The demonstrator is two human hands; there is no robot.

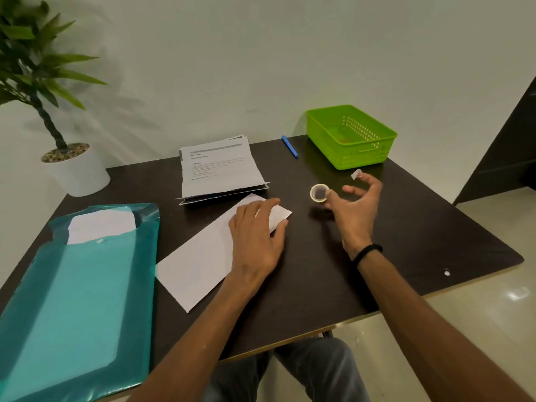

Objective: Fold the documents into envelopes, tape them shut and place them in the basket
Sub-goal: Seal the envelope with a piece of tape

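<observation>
Fingers (261,207) flat on envelope (203,256)

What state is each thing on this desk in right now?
envelope: flat on the table, pressed by the left hand
tape roll: beside the right hand's thumb
right hand: tape piece at its fingertips
basket: holds no envelopes
documents: stacked, unfolded
folder: open, paper showing

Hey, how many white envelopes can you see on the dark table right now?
1 for certain: the white paper envelope lies mid-table under the left hand. White sheets in the teal plastic folder may be more; I cannot tell.
</observation>
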